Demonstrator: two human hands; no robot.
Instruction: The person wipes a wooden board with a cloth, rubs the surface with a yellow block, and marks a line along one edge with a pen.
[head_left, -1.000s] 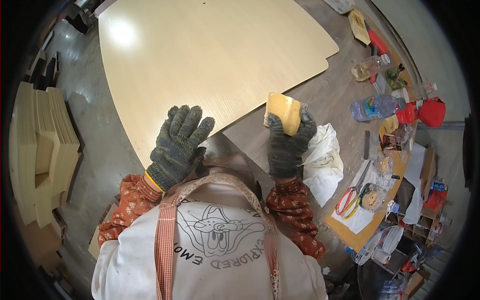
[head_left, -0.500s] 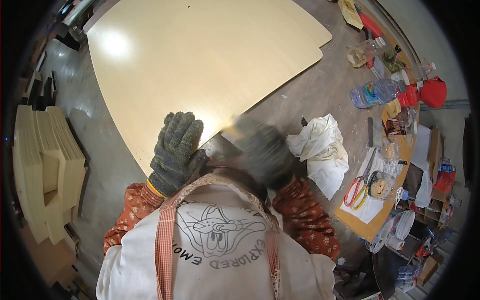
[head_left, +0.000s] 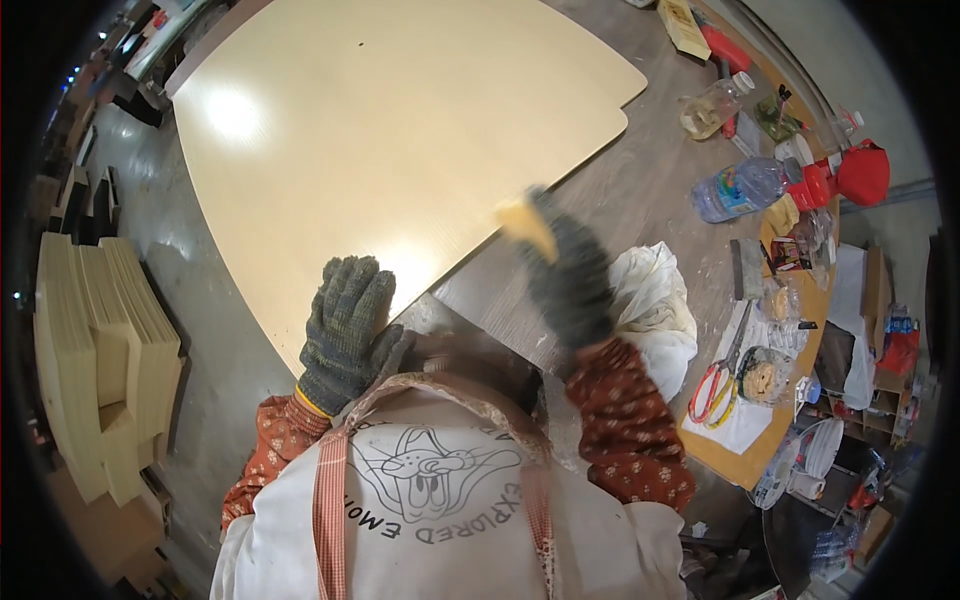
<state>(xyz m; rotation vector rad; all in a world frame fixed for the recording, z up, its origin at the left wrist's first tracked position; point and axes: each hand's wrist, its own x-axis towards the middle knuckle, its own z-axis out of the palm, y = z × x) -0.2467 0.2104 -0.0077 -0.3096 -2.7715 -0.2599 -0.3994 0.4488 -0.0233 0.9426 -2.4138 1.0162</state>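
Observation:
A large pale wooden panel (head_left: 400, 150) lies flat on a grey workbench (head_left: 640, 200). My left hand (head_left: 345, 330), in a dark knitted glove, rests flat on the panel's near edge with its fingers apart. In a matching glove, my right hand (head_left: 570, 280) is blurred by motion and grips a small yellow sanding block (head_left: 525, 225) at the panel's right edge. My patterned red sleeves and a white apron fill the lower part of the view.
A crumpled white cloth (head_left: 655, 310) lies right of my right hand. Further right are red-handled scissors (head_left: 715, 385), plastic bottles (head_left: 735, 190), a red container (head_left: 860, 172) and assorted clutter. Stacked pale boards (head_left: 105, 360) stand at the left.
My right hand with the yellow block swept down toward my body along the panel's edge, then back up and away. My left hand has stayed on the panel.

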